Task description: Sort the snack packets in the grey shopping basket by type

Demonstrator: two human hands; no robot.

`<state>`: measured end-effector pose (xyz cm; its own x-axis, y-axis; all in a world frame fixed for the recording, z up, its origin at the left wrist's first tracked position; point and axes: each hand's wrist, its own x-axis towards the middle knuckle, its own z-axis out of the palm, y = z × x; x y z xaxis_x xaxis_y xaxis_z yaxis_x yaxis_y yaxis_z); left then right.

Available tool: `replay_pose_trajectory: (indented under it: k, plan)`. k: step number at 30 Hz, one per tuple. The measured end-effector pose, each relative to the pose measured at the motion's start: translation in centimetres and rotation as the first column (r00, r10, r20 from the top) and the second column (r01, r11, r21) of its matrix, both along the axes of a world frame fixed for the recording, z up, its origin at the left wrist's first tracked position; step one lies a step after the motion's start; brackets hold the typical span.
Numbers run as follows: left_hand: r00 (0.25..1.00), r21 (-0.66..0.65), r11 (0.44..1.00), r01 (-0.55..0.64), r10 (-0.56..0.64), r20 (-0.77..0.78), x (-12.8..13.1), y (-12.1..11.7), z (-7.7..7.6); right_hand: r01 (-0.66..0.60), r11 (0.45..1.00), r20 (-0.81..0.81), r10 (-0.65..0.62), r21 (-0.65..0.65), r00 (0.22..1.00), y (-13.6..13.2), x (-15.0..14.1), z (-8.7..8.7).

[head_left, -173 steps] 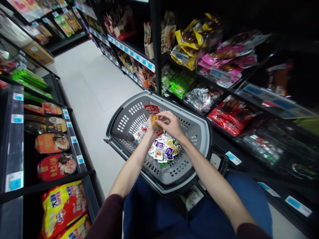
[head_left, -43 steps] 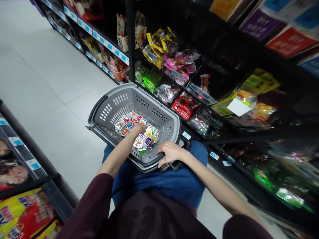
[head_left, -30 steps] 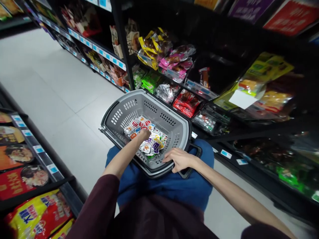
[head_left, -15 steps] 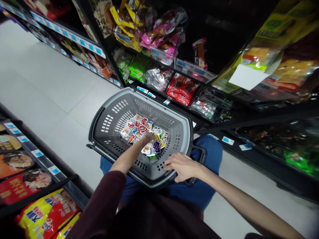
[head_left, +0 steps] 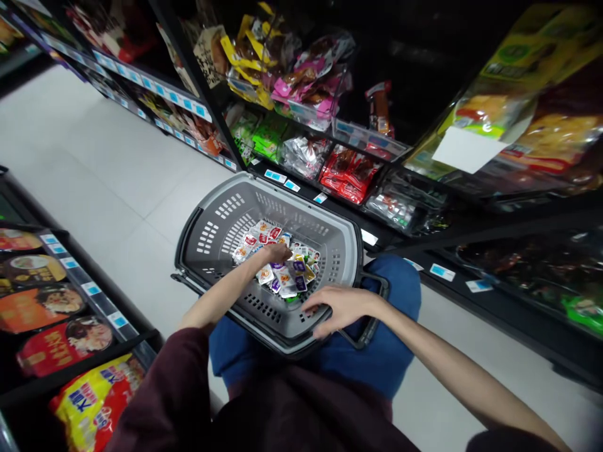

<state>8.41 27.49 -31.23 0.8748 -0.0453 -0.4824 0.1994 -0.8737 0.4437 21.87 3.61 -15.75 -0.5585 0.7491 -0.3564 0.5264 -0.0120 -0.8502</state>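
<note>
A grey shopping basket (head_left: pixel 342 270) with slotted walls rests against my knees. Small snack packets (head_left: pixel 266 274) in white, red, purple, yellow and green lie heaped on its floor. Deep in the basket, my left hand (head_left: pixel 277 252) is on the heap, its fingers pointing down and mostly hidden, so its grip does not show. My right hand (head_left: pixel 336 306) straddles the near right rim, fingers inside and thumb outside, closed loosely over it. Beside that hand, the black handle (head_left: pixel 370 336) is folded down outside the basket.
On the right, dark shelves hold red bags (head_left: pixel 348 174), silver packs (head_left: pixel 306 156), green packs (head_left: pixel 268 139) and pink-edged bags (head_left: pixel 311 94). A white card (head_left: pixel 471 149) juts from a shelf. At left, another shelf carries bowl-shaped packages (head_left: pixel 66 345) and a yellow-red bag (head_left: pixel 97 402).
Earlier both hands held a small packet above the basket. Since then my left hand has gone down into the heap and my right to the rim. Lately, packets under my left hand have shifted.
</note>
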Motion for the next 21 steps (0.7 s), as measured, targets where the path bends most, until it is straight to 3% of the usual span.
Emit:
replay_pose_trajectory:
  k: [2,4,5,6,8,9,10,12,14,16,17,19,21]
  plan:
    - [0.995,-0.063,0.995,-0.079,0.082,0.05,-0.5,2.7,2.6,0.088,0.987,-0.087,-0.101,-0.135,0.991,0.9,0.0,-0.6]
    - [0.969,-0.155,0.969,-0.194,0.214,0.127,-1.5,5.2,5.0,0.209,0.958,-0.005,-0.214,-0.196,0.977,2.1,-0.2,-1.4]
    - [0.93,-0.267,0.924,-0.275,0.326,0.169,-2.1,6.2,6.1,0.28,0.936,0.069,-0.271,-0.215,0.96,3.0,-0.2,-1.8]
    - [0.863,-0.436,0.827,-0.355,0.47,0.187,-2.8,7.1,7.0,0.349,0.908,0.141,-0.323,-0.234,0.936,4.1,-0.2,-2.2]
    - [0.695,-0.723,0.548,-0.42,0.707,0.133,-4.0,8.2,8.4,0.476,0.847,0.233,-0.427,-0.237,0.874,7.2,-0.1,-2.9]
    - [0.618,-0.806,0.422,-0.416,0.781,0.09,-4.6,8.6,8.8,0.526,0.826,0.237,-0.48,-0.201,0.845,9.1,0.0,-3.1]
    - [0.555,-0.847,0.339,-0.408,0.829,0.065,-4.9,8.8,9.0,0.574,0.808,0.208,-0.543,-0.132,0.813,11.0,0.0,-3.4]
    - [0.438,-0.888,0.238,-0.394,0.898,0.047,-5.4,9.1,9.2,0.677,0.736,0.024,-0.677,0.014,0.735,14.9,-0.1,-4.0]
    - [0.342,-0.906,0.174,-0.385,0.939,0.035,-5.7,9.3,9.2,0.808,0.587,-0.258,-0.774,0.048,0.578,18.0,-0.7,-4.7]
    - [0.319,-0.9,0.164,-0.403,0.947,0.029,-6.1,9.4,9.1,0.898,0.44,-0.422,-0.81,0.021,0.406,19.7,-1.4,-5.5]
    - [0.328,-0.892,0.174,-0.418,0.944,0.03,-6.3,9.5,9.1,0.92,0.392,-0.444,-0.819,0.027,0.362,20.2,-1.6,-5.8]
    - [0.359,-0.872,0.201,-0.446,0.933,0.031,-6.9,9.6,9.1,0.932,0.348,-0.411,-0.838,0.104,0.359,20.2,-1.6,-6.3]
    - [0.373,-0.859,0.215,-0.464,0.927,0.031,-7.5,9.8,9.2,0.912,0.359,-0.35,-0.843,0.198,0.408,19.7,-1.0,-6.4]
